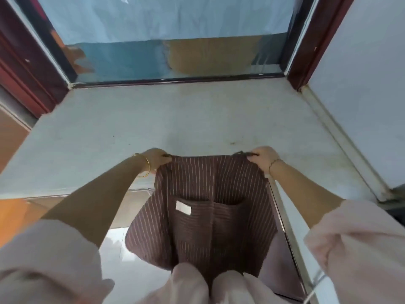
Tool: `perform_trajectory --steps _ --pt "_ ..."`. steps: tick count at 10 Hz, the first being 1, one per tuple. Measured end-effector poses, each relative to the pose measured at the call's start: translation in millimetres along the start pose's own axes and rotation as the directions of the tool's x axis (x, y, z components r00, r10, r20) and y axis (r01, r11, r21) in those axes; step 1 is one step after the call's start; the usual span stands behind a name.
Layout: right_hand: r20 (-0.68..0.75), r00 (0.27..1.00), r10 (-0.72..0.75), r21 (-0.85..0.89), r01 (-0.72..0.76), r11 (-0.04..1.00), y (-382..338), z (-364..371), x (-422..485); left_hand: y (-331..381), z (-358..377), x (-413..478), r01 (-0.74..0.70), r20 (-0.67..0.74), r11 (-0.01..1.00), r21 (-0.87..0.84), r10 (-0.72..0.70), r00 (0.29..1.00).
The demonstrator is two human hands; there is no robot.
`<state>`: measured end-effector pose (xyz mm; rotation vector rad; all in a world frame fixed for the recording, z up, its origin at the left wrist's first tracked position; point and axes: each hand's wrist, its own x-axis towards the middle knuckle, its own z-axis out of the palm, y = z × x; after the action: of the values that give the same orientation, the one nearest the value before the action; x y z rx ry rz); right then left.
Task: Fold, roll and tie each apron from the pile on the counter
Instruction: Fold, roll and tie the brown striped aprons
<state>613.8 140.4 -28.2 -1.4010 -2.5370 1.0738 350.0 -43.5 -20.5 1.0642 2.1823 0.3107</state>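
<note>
While it hangs, left hand and right hand apparently pinch apron corners

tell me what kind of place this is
Probably a staff work nook in a shop or eatery: a pale stone counter, a dark-red-framed window covered with blue sheeting behind it, and a brown pinstriped apron with a front pocket gripped by the left hand and right hand.

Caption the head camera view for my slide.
The left hand and right hand hold a striped apron by its top corners at the counter.
</note>
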Motion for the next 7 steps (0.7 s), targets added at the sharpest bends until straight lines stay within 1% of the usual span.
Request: perform_trajectory --steps 1,2,3,4,5,6,7 --pt "-0.533 0.846 -0.017 0.188 0.138 0.972 -22 -2 -14 19 -8 -9 -0.302 -0.588 0.922 -0.243 0.108 0.802" --pt "-0.104 0.966 -0.236 -0.258 0.203 0.945 -13 32 -37 12 20 -11 -0.199 -0.24 0.98 0.013 0.197 0.951" --pt "0.708 0.614 0.348 -0.574 0.214 0.791 21 65 -50 -22 42 -18 0.094 0.505 0.814 0.573 -0.441 0.742" --pt "0.356 0.931 0.082 -0.421 0.081 0.903 25 45 -25 -19 27 -23 0.061 0.269 0.863 0.501 -0.222 0.937" --pt "-0.171 0.985 0.0 0.03 0.006 1.0 -3 12 -8 4 -2 -20 0.0 -0.281 1.0 -0.012 -0.003 0.96" --pt "-0.563 0.822 -0.085 0.114 0.179 0.977 -26 5 -24 13 -3 -27 -0.275 -0.626 0.949 -0.156 0.121 0.771" --pt "0.489 0.869 0.074 -0.47 0.191 0.862 -6 34 -43 -42 27 -1 0.005 -0.039 0.967 0.253 0.005 0.999"
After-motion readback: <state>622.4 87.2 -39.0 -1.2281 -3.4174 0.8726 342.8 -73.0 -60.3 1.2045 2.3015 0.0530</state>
